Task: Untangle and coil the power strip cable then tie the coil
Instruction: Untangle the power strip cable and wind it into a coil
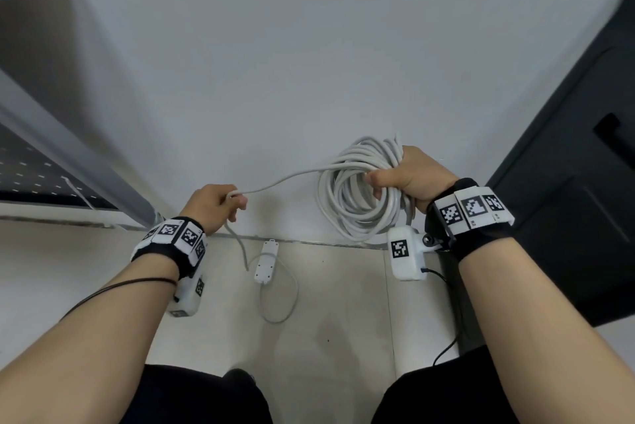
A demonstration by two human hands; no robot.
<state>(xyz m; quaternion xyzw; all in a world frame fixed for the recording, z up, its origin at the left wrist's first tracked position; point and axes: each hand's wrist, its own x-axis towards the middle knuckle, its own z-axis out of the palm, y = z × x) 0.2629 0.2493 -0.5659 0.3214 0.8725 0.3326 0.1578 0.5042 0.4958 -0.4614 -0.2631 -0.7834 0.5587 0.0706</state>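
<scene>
- White cable [285, 179] runs between my two hands, held up in front of a pale grey wall [275, 46].
- My right hand [412, 176] is curled tight around a coil [357, 197] of many loops of that cable, thumb across the front of the bundle, fingers wrapped behind it; the coil hangs down from my fist.
- From the top of the coil a single strand sags slightly as it crosses over to my left hand [213, 204].
- My left hand pinches that strand between thumb and curled fingers, with the other fingers folded in beneath.
- Below my left hand the cable drops to the floor, makes one loose loop [278, 300] on the light floor tiles [326, 320], and joins the power strip [266, 262].
- The power strip lies flat on the tiles, just in front of the seam where floor meets wall, roughly between my two wrists and nearer the left one.
- Both my wrists carry black bands with black-and-white square markers [470, 210], and a white box hangs under each; a thin dark wire [446, 327] trails from the right one.
- A dark cabinet [577, 155] stands to my right, and a grey perforated panel [31, 169] to my left.
- My dark trouser legs [192, 396] show at the bottom edge.
</scene>
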